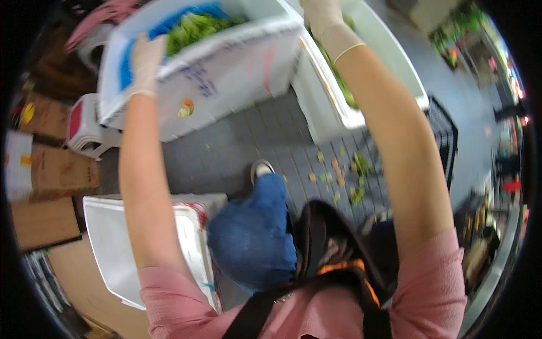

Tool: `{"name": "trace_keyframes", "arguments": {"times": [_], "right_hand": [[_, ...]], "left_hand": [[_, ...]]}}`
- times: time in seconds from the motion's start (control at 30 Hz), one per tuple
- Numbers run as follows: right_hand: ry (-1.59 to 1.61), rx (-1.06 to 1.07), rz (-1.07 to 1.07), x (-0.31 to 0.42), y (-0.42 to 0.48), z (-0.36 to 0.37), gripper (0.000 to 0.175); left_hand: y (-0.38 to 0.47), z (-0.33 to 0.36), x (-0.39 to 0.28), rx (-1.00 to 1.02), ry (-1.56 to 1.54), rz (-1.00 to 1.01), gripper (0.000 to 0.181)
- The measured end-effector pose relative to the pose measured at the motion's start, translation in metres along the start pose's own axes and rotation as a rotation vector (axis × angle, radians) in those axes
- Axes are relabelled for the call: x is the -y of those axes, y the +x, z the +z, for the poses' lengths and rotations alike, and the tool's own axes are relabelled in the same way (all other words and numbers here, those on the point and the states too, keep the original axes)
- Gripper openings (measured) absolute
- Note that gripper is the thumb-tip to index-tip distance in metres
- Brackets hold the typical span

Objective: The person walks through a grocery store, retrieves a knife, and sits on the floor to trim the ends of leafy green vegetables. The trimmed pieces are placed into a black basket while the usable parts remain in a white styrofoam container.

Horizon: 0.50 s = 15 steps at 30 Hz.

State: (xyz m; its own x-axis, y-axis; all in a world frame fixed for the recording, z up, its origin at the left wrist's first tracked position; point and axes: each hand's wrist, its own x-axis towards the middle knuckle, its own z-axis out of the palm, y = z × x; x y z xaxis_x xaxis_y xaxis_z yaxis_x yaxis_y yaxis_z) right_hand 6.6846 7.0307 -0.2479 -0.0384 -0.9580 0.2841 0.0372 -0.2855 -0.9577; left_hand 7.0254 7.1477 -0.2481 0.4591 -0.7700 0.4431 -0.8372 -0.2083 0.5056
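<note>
A large white foam box (237,63) with marker writing on its side stands at the top. It holds a blue plastic liner (163,26) and leafy green vegetables (199,29). My left hand (148,57), in a pale glove, is at the box's near rim, beside the greens and over the liner. Whether its fingers grip the rim or liner is unclear. To the right is a second white foam box (326,123) with more greens (345,87) inside. Above it reaches my gloved right hand (324,17), its fingers cut off by the picture's top edge.
Vegetable scraps (360,165) litter the tiled floor. A black plastic crate (442,135) stands at the right. On the left are a white plastic stool (87,125), cardboard boxes (61,167) and an open white foam box (106,245) near my left leg.
</note>
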Motion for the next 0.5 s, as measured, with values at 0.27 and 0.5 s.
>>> {"name": "trace_keyframes", "arguments": {"times": [0.27, 0.5], "right_hand": [[-0.315, -0.383, 0.267, -0.053, -0.258, -0.253, 0.030], [-0.300, -0.638, 0.632, -0.201, -0.405, -0.364, 0.020]], "left_hand": [[-0.147, 0.042, -0.113, 0.136, -0.253, 0.725, 0.024], [-0.284, 0.146, -0.228, 0.573, -0.122, 1.215, 0.062]]}}
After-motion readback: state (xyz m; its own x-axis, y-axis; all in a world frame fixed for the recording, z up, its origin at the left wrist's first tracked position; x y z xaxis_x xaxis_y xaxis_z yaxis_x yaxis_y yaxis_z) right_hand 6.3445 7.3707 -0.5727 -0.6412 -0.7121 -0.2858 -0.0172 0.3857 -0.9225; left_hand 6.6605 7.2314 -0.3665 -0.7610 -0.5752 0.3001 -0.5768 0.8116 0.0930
